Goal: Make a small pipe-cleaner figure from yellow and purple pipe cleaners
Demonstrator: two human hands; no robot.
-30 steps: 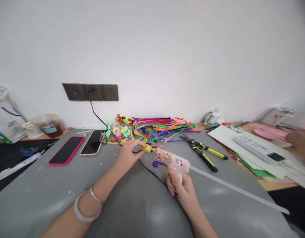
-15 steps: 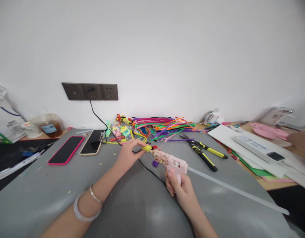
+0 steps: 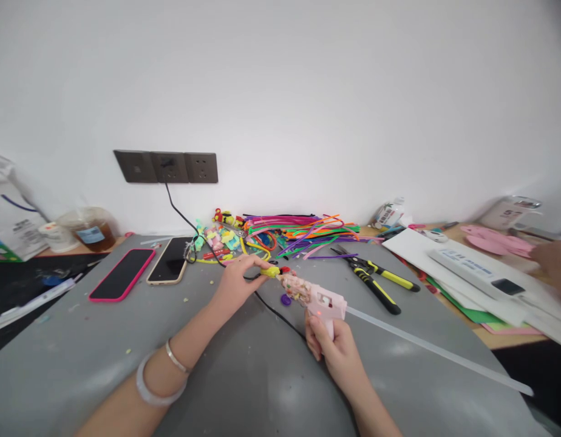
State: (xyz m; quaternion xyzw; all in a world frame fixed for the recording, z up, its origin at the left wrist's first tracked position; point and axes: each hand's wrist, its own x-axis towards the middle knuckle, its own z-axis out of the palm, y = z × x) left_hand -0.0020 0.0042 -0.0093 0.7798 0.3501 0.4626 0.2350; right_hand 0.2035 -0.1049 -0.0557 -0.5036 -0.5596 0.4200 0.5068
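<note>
My right hand [image 3: 329, 341] is wrapped round the handle of a pale pink hot glue gun [image 3: 326, 303]. From the gun's back end a long translucent glue stick [image 3: 438, 349] sticks out to the right. Between thumb and fingertips, my left hand [image 3: 239, 282] pinches a small yellow craft piece [image 3: 270, 271]; its exact kind is too small to tell. The gun's nozzle is at the right side of this piece, close to some red material [image 3: 285, 269]. A purple disc-like piece [image 3: 286, 300] lies on the grey mat below the nozzle.
Colourful pipe cleaners [image 3: 303, 230] are heaped by the wall. Black-and-yellow pliers [image 3: 376, 279] lie to the right, papers [image 3: 448, 276] beyond. Two phones [image 3: 122, 276] lie left. A black cord [image 3: 183, 212] runs from the wall socket [image 3: 166, 167]. Another person's hand [image 3: 554, 264] is at far right.
Almost nothing differs. Both hands, the glue gun and the yellow piece stay in place; the view has shifted very slightly.
</note>
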